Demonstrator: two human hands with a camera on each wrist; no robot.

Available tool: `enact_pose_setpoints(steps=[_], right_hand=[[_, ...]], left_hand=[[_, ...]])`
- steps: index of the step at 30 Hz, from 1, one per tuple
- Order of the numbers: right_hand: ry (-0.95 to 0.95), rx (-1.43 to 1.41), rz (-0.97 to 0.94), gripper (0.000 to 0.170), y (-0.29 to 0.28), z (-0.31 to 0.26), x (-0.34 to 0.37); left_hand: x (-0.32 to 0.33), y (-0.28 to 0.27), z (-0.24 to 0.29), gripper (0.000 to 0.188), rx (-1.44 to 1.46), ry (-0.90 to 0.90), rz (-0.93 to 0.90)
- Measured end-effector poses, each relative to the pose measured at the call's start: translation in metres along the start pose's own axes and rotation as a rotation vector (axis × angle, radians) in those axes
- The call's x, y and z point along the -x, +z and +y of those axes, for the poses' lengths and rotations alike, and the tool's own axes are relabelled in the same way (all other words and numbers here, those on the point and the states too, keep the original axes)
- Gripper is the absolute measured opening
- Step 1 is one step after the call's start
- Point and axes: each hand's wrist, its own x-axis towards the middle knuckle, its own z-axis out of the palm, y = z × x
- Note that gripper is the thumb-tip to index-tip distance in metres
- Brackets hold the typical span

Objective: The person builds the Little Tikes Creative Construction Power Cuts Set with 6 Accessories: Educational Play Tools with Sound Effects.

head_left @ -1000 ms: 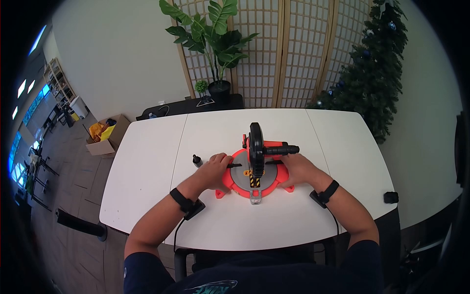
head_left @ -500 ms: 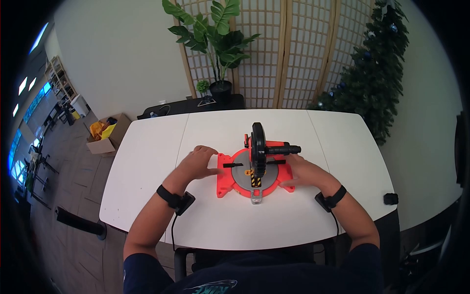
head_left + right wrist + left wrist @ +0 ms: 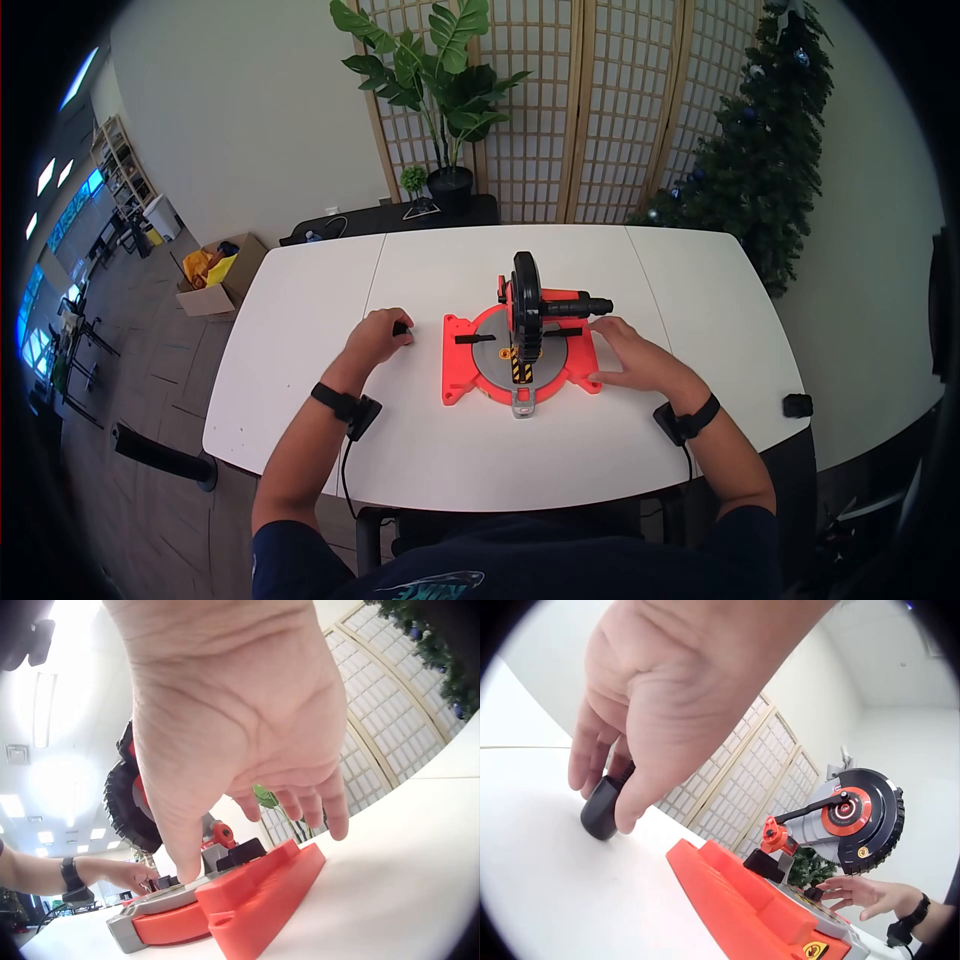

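A red and grey toy miter saw (image 3: 519,360), with a black toothed blade (image 3: 524,300) and black handle (image 3: 580,307), stands upright on the white table (image 3: 480,460). Left of its base, my left hand (image 3: 375,336) pinches a small black cylinder (image 3: 600,810) that has a narrower ribbed top. The thumb lies on one side of the cylinder and the fingers on the other, low over the tabletop. My right hand (image 3: 643,358) is at the right edge of the red base (image 3: 259,900), thumb and fingers spread apart, holding nothing.
A small black object (image 3: 798,405) sits at the table's right corner. Behind the table are a potted plant (image 3: 450,185) and a folding screen (image 3: 630,120). A decorated tree (image 3: 760,160) rises at the back right. A cardboard box (image 3: 222,280) stands on the floor at left.
My left hand has left the base's left side, moved left and taken hold of the black cylinder. My right hand has drawn slightly right. The saw has shifted very little.
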Motion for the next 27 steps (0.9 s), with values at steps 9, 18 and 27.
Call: enact_pose_setpoints(steps=[9, 18, 27], right_hand=[[-0.119, -0.019, -0.034, 0.028, -0.006, -0.043, 0.008], [-0.195, -0.270, 0.016, 0.035, -0.002, -0.091, 0.009], [-0.120, -0.351, -0.148, 0.043, 0.026, -0.111, 0.003]], left_hand=[[0.036, -0.021, 0.062, 0.024, 0.365, 0.098, 0.037], [0.062, -0.022, 0.101, 0.030, 0.750, 0.541, -0.178], [0.075, 0.001, 0.135, 0.036, 0.626, 0.737, -0.218]])
